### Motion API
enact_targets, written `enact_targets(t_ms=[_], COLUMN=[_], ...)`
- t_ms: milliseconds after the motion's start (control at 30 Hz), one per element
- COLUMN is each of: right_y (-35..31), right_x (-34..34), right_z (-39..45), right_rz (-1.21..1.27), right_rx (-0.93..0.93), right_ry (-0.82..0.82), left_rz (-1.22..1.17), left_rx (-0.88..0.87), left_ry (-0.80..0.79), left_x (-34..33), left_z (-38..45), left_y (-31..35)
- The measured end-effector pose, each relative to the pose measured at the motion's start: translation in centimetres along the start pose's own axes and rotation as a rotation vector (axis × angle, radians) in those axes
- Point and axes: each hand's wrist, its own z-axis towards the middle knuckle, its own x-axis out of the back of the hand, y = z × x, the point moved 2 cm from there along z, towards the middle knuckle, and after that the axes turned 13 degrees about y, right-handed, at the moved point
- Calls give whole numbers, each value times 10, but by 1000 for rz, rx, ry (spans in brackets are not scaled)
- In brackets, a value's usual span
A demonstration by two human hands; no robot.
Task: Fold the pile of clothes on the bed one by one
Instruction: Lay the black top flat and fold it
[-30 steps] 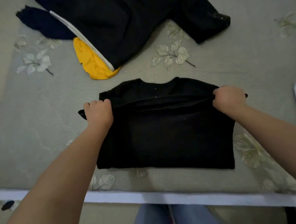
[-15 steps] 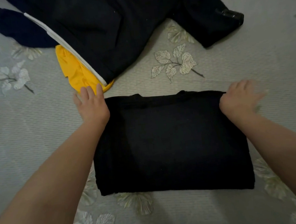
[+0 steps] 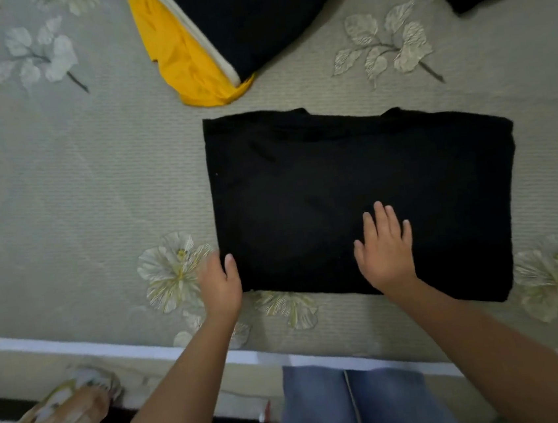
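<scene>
At the far left the bed (image 3: pixel 61 186), under a grey-green flowered cover, lies bare, with a blurred patterned object (image 3: pixel 68 416) below its near edge. The left hand (image 3: pixel 221 282) sits at the near-left corner of the black folded shirt (image 3: pixel 353 182), thumb on the cloth and fingers blurred beside the edge; whether they pinch it cannot be told. Behind, a yellow garment (image 3: pixel 182 56) pokes from under the dark unfolded clothes (image 3: pixel 266 9) waiting at the far side. The right hand (image 3: pixel 387 251) lies flat, fingers spread, pressing the shirt's near middle. This looks like the final halving: likely the left side lifted across while the right holds the crease line.
</scene>
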Motion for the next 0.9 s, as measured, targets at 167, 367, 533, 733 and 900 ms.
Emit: enact_targets(t_ms=[167, 367, 533, 733, 900], right_y=[-9, -7, -13, -10, -7], right_x=[3, 8, 7, 7, 6], right_z=[-5, -1, -2, 2, 0], right_rz=[46, -19, -67, -125, -149], right_rx=[32, 83, 60, 79, 96], right_ry=[22, -18, -66, -104, -129], left_rz=[-167, -232, -554, -629, -56], left_rx=[241, 229, 357, 340, 128], left_ry=[69, -86, 16, -103, -186], left_x=[15, 12, 28, 44, 33], left_z=[-6, -25, -14, 16, 21], left_y=[-26, -38, -45, -56, -58])
